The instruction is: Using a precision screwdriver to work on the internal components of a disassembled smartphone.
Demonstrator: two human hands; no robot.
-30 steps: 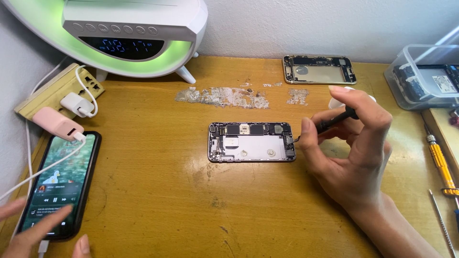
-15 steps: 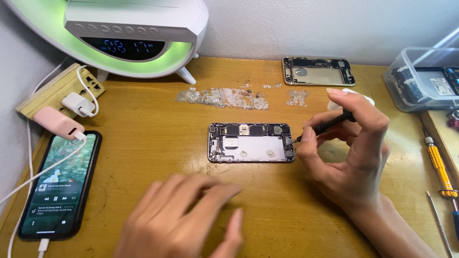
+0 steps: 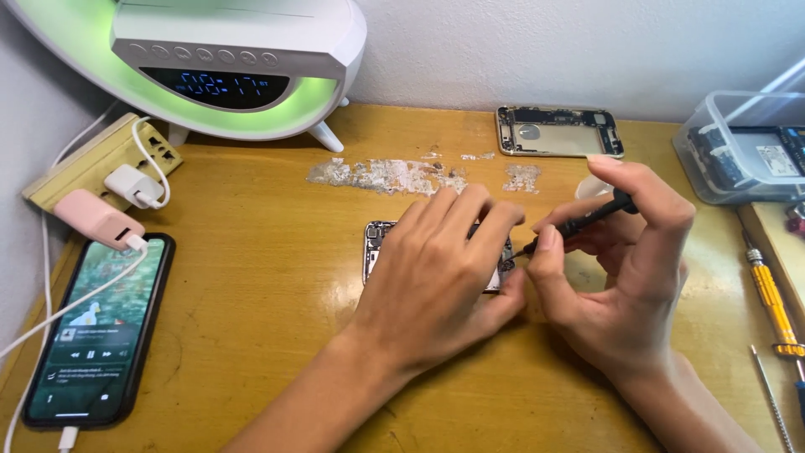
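An opened phone body with bare circuitry lies in the middle of the wooden desk. My left hand rests flat over it, fingers spread, covering most of it and pressing it down. My right hand pinches a thin black screwdriver; its tip points at the phone's right edge, beside my left thumb.
A second phone shell lies at the back. A lit phone on a cable sits front left, with a power strip and chargers behind it. A white clock lamp stands at the back left; a clear plastic box and yellow-handled screwdriver are at the right.
My left hand has come from the phone at the left, across the desk, and settled on the opened phone body. The right hand has stayed with the screwdriver at the phone's right edge.
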